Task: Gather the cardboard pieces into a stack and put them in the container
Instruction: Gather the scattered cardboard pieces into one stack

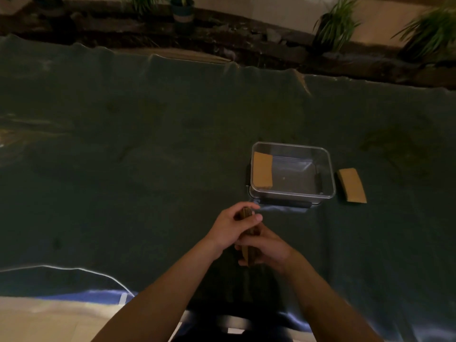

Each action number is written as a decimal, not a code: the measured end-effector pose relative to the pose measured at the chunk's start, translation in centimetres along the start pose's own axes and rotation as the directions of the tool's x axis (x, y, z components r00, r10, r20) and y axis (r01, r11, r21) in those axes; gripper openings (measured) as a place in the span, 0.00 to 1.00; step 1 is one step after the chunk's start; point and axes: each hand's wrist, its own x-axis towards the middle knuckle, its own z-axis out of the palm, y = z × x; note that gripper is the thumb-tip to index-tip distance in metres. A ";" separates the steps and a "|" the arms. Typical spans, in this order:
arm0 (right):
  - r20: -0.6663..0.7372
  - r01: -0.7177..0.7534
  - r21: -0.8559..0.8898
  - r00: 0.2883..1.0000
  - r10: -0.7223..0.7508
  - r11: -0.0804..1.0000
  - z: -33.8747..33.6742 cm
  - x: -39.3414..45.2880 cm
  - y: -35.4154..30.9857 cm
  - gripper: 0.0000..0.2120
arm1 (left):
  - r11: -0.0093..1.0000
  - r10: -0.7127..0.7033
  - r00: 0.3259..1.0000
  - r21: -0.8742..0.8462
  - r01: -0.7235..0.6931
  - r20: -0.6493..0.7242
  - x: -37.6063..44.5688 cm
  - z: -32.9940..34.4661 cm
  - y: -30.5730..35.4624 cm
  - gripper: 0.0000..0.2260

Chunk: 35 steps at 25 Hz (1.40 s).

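Cardboard count: three groups visible. One stack held in hands (247,239), one stack in container (263,173), one loose stack (352,185) on the cloth. How many pieces each stack has: cannot tell, edges too blurred and dim.

One clear plastic container (329,169), rectangular, lid off, sitting on a dark green cloth (123,144). It lies just ahead and right of the hands, close to them. Stack inside lies flat against the container's left wall. Loose stack lies flat just beside the container's right wall, outside it, not touching; farthest from the hands.

Two bare hands, both near the centre, meeting on the held stack. Left hand (230,228) closed over the far, upper end of the stack, fingers (256,217) curled across the top, thumb side toward the container. Right hand (265,245) closed around the near, lower part, fingers wrapped from the right. Both grips narrow, clamped on the cardboard. Stack stands on edge between the palms, long axis running away from the person, its thin brown edge showing above the left fingers and below the right ones. Whether its lower end touches the cloth: cannot tell.

Beyond the cloth, far from the hands: four potted plants along the back wall, one of them in a dark pot (183,9).
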 end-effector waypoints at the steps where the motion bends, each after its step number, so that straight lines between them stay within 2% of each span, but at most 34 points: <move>1: 0.023 0.020 0.023 1.000 -0.021 1.000 -0.2 -0.2 0.1 0.31 | 0.999 0.027 0.999 0.035 -0.028 0.022 0.0 -0.1 0.0 0.11; 4: 0.030 0.126 -0.141 0.992 -0.123 0.982 -0.7 -0.1 0.7 0.27 | 0.970 0.142 0.984 0.181 -0.160 0.111 -0.1 -0.2 -0.6 0.15; 6: 0.026 0.201 -0.300 0.979 -0.203 0.933 -0.8 0.3 1.7 0.30 | 0.937 0.172 0.974 0.280 -0.208 0.149 -0.4 -0.3 -1.5 0.19; 8: -0.051 0.200 -0.499 0.964 -0.259 0.843 -0.7 0.7 3.0 0.36 | 0.895 0.185 0.965 0.374 -0.244 0.187 -0.7 -0.5 -2.7 0.22; 10: -0.125 0.169 -0.689 0.930 -0.345 0.705 -0.6 1.0 4.3 0.37 | 0.840 0.179 0.960 0.475 -0.264 0.216 -0.8 -0.7 -3.7 0.26; 12: -0.156 0.130 -0.812 0.891 -0.427 0.569 -0.9 1.4 5.5 0.39 | 0.772 0.202 0.948 0.555 -0.309 0.247 -0.7 -0.8 -4.5 0.29; 13: -0.177 0.111 -0.838 0.871 -0.458 0.535 -1.2 1.7 6.3 0.37 | 0.734 0.227 0.939 0.587 -0.340 0.259 -0.8 -0.8 -5.0 0.31; 16: -0.204 0.106 -0.856 0.830 -0.519 0.506 -1.5 2.2 8.8 0.31 | 0.649 0.247 0.924 0.658 -0.382 0.293 -1.1 -0.3 -6.7 0.32; 19: -0.211 0.174 -0.799 0.814 -0.541 0.575 -1.2 2.0 9.9 0.31 | 0.630 0.219 0.927 0.682 -0.372 0.303 -1.2 0.2 -7.5 0.30; 24: -0.187 0.225 -0.831 0.749 -0.635 0.509 -1.5 2.4 10.0 0.29 | 0.502 0.335 0.882 0.729 -0.466 0.333 -1.2 0.3 -7.4 0.30; 28: -0.212 0.171 -0.802 0.814 -0.541 0.573 -1.2 2.4 10.2 0.24 | 0.516 0.205 0.917 0.758 -0.399 0.343 -1.2 0.3 -7.7 0.30; 32: -0.220 0.231 -0.793 0.754 -0.619 0.563 -1.4 2.6 9.8 0.24 | 0.416 0.347 0.878 0.784 -0.460 0.331 -0.7 0.2 -7.7 0.28; 35: -0.210 0.164 -0.798 0.826 -0.523 0.580 -1.7 2.7 10.3 0.25 | 0.494 0.220 0.910 0.764 -0.415 0.351 -0.7 0.1 -8.4 0.29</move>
